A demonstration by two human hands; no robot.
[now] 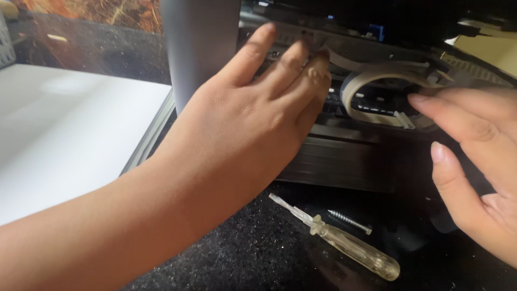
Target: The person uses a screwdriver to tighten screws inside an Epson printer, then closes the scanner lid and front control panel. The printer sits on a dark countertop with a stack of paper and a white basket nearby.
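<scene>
- Left hand (258, 108): flat and open, fingers together and stretched forward, fingertips resting against the upper inner edge of the opened machine (344, 156); nothing gripped.
- Right hand (474, 161): open, fingers loosely extended and pointing left, thumb hanging below; it has hold of nothing (blurred, so contact at the fingertips cannot be told for certain).
- Flat ribbon cable (377, 75): pale grey, bent into a loop inside the machine; it lies between the two hands, just left of the right fingertips and just right of the left fingertips. Its long run goes left to right, then curls back down.
- Nearer hand: the right, whose index tip sits just beside the loop's right end.
- Screwdriver (336, 237): clear handle, lying on the black speckled counter (242, 253), near both hands, axis slanting from upper left to lower right; untouched.
- Screw (350, 221): loose, just beside the screwdriver's shaft.
- White panel (64, 134): flat, to the left.
</scene>
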